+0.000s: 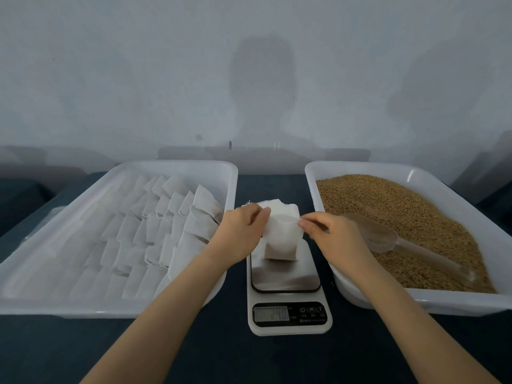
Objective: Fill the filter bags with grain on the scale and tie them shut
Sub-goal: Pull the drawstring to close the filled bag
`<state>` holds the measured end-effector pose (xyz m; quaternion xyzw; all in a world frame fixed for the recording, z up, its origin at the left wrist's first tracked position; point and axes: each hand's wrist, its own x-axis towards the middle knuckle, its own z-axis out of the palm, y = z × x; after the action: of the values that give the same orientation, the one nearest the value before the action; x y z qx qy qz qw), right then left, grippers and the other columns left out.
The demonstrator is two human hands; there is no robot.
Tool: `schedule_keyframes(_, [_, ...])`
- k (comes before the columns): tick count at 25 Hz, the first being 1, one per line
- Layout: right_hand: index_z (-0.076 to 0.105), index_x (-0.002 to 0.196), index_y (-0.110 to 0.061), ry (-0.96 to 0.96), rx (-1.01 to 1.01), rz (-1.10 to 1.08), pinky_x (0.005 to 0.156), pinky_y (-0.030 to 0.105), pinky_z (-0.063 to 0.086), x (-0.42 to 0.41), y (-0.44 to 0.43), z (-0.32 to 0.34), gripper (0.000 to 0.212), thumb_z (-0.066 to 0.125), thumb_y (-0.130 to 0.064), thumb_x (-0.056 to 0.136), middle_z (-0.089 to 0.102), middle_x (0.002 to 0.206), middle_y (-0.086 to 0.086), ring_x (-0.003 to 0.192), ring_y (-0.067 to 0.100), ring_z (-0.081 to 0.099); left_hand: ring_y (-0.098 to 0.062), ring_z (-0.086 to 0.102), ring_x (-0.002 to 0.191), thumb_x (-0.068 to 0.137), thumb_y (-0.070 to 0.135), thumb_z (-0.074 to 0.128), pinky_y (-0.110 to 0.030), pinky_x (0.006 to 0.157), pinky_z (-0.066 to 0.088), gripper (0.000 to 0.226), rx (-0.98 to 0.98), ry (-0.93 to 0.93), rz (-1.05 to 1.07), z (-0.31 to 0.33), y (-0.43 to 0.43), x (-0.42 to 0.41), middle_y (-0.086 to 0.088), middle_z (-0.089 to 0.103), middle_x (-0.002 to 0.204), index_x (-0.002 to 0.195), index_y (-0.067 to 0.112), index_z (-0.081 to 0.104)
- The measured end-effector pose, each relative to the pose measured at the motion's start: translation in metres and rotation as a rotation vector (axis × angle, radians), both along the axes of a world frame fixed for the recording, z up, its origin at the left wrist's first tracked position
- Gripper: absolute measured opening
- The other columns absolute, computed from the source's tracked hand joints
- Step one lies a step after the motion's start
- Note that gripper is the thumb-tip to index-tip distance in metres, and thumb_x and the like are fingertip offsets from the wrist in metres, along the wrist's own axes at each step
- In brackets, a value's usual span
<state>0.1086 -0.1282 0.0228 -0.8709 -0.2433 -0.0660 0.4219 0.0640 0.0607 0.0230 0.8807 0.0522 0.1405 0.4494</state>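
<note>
filter bag (280, 242) on scale (288, 278) | left hand (242, 231) pinches rim | right hand (336, 235) pinches rim

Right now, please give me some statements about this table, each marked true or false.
1. The left hand and right hand pinch the white paper filter bag on the white digital scale. True.
2. The clear plastic scoop is in the right hand. False: it lies on the brown grain in the right white plastic tray.
3. The left white plastic tray holds rows of white bags. True.
4. The scale stands left of both trays. False: it stands between them.
</note>
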Motion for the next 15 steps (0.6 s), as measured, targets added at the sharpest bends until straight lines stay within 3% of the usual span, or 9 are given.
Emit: schedule_keyframes(15, [0.07,0.099,-0.022,0.002,0.011,0.001,0.066,-0.001,0.039,0.0002,-0.0013,-0.0015,0.017,0.057,-0.03,0.092,0.064,0.08,-0.021,0.078,-0.015,0.056,-0.033,0.063,0.086,0.1,0.035,0.041,-0.046,0.077,0.055,0.04,-0.011,0.042,0.01,0.0034,-0.001,-0.0011,-0.017,0.066,0.087,0.089,0.001,0.058])
